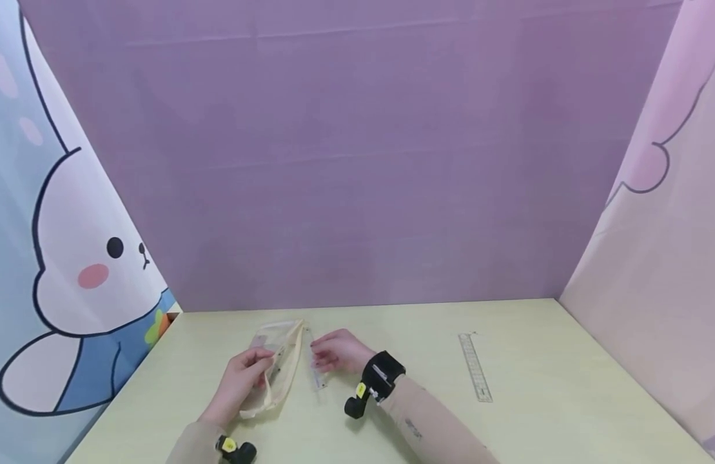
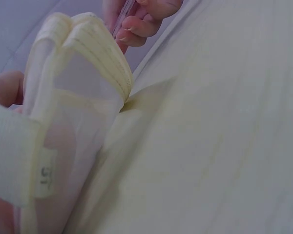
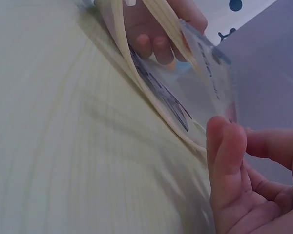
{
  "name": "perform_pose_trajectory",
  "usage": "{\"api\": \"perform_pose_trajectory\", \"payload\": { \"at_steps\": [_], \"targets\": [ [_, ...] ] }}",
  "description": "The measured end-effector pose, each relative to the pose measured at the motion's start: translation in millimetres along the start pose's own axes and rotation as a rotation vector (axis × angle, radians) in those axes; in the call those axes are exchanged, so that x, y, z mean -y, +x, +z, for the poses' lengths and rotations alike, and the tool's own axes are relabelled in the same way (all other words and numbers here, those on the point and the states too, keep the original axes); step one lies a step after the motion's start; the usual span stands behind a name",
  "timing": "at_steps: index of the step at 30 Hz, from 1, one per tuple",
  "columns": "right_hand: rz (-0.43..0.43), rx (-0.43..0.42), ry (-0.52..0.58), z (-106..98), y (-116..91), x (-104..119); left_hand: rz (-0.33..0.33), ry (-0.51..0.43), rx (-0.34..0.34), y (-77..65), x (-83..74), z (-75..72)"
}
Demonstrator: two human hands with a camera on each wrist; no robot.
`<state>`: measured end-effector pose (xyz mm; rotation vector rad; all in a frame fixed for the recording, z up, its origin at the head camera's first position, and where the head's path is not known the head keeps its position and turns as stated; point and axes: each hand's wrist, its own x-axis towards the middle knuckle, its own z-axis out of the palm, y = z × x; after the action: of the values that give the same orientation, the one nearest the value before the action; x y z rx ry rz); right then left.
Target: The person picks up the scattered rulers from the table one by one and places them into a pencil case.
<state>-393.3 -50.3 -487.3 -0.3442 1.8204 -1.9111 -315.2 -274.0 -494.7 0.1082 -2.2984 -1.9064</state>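
A see-through pouch with cream trim [image 1: 284, 388] stands on the table, its mouth spread toward the right. My left hand [image 1: 236, 381] grips the pouch by its upper edge, fingers on one side of the trim. Between thumb and fingers, my right hand [image 1: 342, 351] pinches a clear plastic ruler [image 1: 319, 380] just outside the pouch's mouth. Dark marks show along this ruler in the right wrist view. Inside the pouch lies a flat, dark-edged thing [image 3: 161, 95] whose kind I cannot tell. A small white label [image 2: 46, 173] is sewn on the pouch's side.
Another clear ruler [image 1: 476, 367] with printed marks lies on the pale wooden table [image 1: 409, 335], to the right of my right hand. A purple cloth wall [image 1: 357, 193] rises behind the table, and patterned cloths hang at both sides.
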Motion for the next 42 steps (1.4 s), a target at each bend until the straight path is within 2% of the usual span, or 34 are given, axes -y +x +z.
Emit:
{"api": "perform_pose_trajectory", "payload": {
  "at_steps": [4, 11, 22, 42],
  "targets": [
    [0.000, -0.017, -0.027, 7.5, 1.6, 2.0, 0.005, 0.004, 0.000, 1.8, 0.3, 0.0],
    [-0.003, -0.011, -0.005, 20.0, 6.3, 6.6, 0.016, 0.014, -0.006, 2.0, -1.4, 0.3],
    [-0.007, -0.056, 0.036, 40.9, 13.1, 2.7, -0.016, 0.001, -0.014, 1.5, -3.4, 2.6],
    [0.007, -0.041, -0.027, 57.1, 17.4, -5.1, 0.010, 0.014, -0.025, 1.4, -3.7, 1.9]
  ]
}}
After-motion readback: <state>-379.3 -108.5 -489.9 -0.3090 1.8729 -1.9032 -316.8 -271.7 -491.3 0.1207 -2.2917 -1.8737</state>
